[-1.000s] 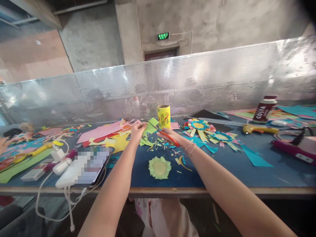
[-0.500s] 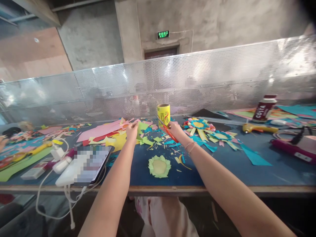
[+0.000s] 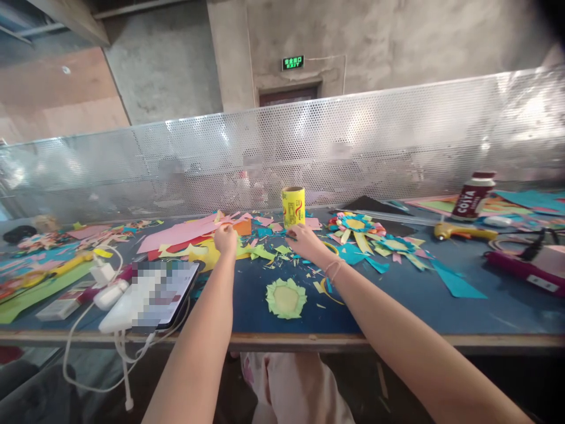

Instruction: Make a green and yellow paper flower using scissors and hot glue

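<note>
My left hand (image 3: 226,239) is closed, its fingertips together over the heap of coloured paper; whatever it may pinch is too small to make out. An orange paper piece (image 3: 243,227) lies just right of it. My right hand (image 3: 303,240) is bent with its fingers drawn together over small scraps, in front of a yellow cardboard tube (image 3: 293,206) standing upright. What those fingers hold, if anything, is hidden. Nearer to me, between my forearms, lies a round light-green paper flower (image 3: 286,298) with a paler centre. A yellow loop (image 3: 327,288) shows beside my right wrist.
Paper flowers (image 3: 355,225) lie right of my right hand, with a blue paper piece (image 3: 454,275), a yellow glue gun (image 3: 463,230) and a brown bottle (image 3: 473,197) beyond. At left are a phone (image 3: 180,294), white cables and pink sheets (image 3: 176,234). A perforated metal screen (image 3: 273,153) backs the table.
The orange-handled scissors no longer show in my right hand, which has moved slightly left. The light-green paper has left my left hand's fingers, and that hand has shifted a little left.
</note>
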Available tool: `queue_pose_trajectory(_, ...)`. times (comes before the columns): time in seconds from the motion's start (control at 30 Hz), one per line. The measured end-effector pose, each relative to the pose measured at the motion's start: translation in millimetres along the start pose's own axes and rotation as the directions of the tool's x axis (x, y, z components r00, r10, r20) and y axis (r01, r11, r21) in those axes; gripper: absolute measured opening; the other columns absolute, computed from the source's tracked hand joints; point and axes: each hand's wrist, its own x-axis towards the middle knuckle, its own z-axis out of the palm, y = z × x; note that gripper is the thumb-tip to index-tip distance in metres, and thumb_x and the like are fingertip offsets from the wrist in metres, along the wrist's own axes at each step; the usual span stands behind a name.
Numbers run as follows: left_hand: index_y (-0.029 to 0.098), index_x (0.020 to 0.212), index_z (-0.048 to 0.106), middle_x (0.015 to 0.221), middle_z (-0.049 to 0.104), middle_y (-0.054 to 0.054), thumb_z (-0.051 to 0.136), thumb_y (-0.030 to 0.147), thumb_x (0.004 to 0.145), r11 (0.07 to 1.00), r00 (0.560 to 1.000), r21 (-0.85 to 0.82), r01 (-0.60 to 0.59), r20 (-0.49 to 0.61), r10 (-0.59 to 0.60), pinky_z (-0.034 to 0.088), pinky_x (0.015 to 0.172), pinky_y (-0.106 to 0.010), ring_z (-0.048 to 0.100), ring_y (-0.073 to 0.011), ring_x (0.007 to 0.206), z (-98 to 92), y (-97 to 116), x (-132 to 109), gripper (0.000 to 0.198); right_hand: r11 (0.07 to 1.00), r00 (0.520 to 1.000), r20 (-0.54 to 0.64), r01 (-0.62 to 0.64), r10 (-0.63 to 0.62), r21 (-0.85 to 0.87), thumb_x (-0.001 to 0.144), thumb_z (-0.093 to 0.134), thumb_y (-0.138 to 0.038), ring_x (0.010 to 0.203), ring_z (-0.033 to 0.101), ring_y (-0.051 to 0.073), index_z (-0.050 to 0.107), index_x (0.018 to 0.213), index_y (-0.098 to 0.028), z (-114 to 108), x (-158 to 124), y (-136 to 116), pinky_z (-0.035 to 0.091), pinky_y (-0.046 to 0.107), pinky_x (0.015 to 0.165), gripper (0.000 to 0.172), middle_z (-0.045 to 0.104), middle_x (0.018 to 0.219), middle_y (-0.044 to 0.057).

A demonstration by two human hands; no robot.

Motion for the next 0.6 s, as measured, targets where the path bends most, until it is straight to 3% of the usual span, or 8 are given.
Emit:
queue_pose_trajectory(0.07, 0.017, 0.073, 0.063, 0.083, 0.066, -0.010, 0.054, 0.032, 0.071, 0.997, 0.996, 0.028, -0.075, 0.060, 0.073, 0.043, 0.078, -0.034, 0.060, -0.0228, 0.084, 8.7, 16.3, -9.2, 0.018, 0.976, 0.996, -0.026, 0.087, -0.083, 0.199, 0.077, 0.048, -0.021, 0.084, 0.055, 0.017, 0.058, 0.085, -0.016, 4.9, 2.2, -6.0, 0.044, 0.029, 0.079, 0.013, 0.059, 0.089, 0.008)
queue_pose_trajectory(0.1, 0.017, 0.074, 0.064, 0.082, 0.066, -0.010, 0.056, 0.035, 0.071, 0.990, 0.968, -0.007, -0.139, 0.210, 0.138, 0.044, 0.076, -0.032, 0.061, -0.0214, 0.081, 13.0, 24.8, -15.1, 0.020, 0.954, 0.994, -0.054, 0.104, -0.092, 0.282, 0.078, 0.048, -0.021, 0.082, 0.056, 0.016, 0.058, 0.084, -0.016, 5.5, 3.0, -8.2, 0.045, 0.028, 0.077, 0.013, 0.059, 0.088, 0.006)
queue_pose_trajectory(0.13, 0.017, 0.075, 0.065, 0.080, 0.066, -0.008, 0.057, 0.037, 0.071, 0.981, 0.916, -0.066, -0.181, 0.351, 0.193, 0.044, 0.074, -0.030, 0.061, -0.0197, 0.078, 16.8, 32.7, -21.3, 0.022, 0.929, 0.993, -0.080, 0.105, -0.082, 0.356, 0.078, 0.048, -0.022, 0.082, 0.056, 0.015, 0.058, 0.085, -0.017, 4.8, 3.5, -10.1, 0.046, 0.028, 0.076, 0.013, 0.060, 0.087, 0.006)
queue_pose_trajectory(0.17, 0.017, 0.077, 0.066, 0.080, 0.066, -0.007, 0.058, 0.039, 0.072, 0.971, 0.834, -0.112, -0.213, 0.496, 0.240, 0.045, 0.072, -0.029, 0.060, -0.0184, 0.075, 19.9, 39.7, -27.6, 0.024, 0.901, 0.993, -0.100, 0.097, -0.060, 0.422, 0.078, 0.048, -0.024, 0.082, 0.057, 0.015, 0.058, 0.085, -0.017, 2.8, 3.7, -11.6, 0.046, 0.028, 0.075, 0.014, 0.061, 0.087, 0.006)
queue_pose_trajectory(0.23, 0.017, 0.078, 0.066, 0.075, 0.066, -0.006, 0.058, 0.041, 0.071, 0.962, 0.757, -0.142, -0.234, 0.594, 0.272, 0.044, 0.064, -0.026, 0.059, -0.0165, 0.068, 23.2, 49.3, -38.5, 0.026, 0.845, 0.993, -0.120, 0.082, -0.021, 0.528, 0.078, 0.050, -0.028, 0.083, 0.058, 0.015, 0.059, 0.086, -0.017, -3.7, 3.3, -14.2, 0.047, 0.029, 0.076, 0.016, 0.063, 0.088, 0.006)
queue_pose_trajectory(0.47, 0.016, 0.061, 0.060, 0.061, 0.058, -0.002, 0.054, 0.046, 0.075, 0.886, 0.710, -0.044, -0.461, 0.580, 0.399, 0.039, 0.059, -0.025, 0.051, -0.0141, 0.061, 20.7, 48.4, -46.8, 0.034, 0.642, 0.993, 0.007, 0.072, -0.119, 0.764, 0.074, 0.058, -0.036, 0.072, 0.060, 0.013, 0.061, 0.081, -0.016, -16.1, -2.4, -22.3, 0.050, 0.029, 0.070, 0.022, 0.064, 0.078, 0.004)
queue_pose_trajectory(0.6, 0.017, 0.052, 0.054, 0.055, 0.054, -0.003, 0.046, 0.051, 0.078, 0.845, 0.716, -0.006, -0.534, 0.528, 0.457, 0.036, 0.056, -0.026, 0.048, -0.0138, 0.057, 20.4, 45.3, -43.3, 0.043, 0.654, 0.986, -0.046, 0.142, -0.162, 0.743, 0.076, 0.057, -0.033, 0.075, 0.062, 0.014, 0.063, 0.085, -0.017, -17.5, -5.5, -26.0, 0.051, 0.029, 0.072, 0.020, 0.066, 0.081, 0.005)
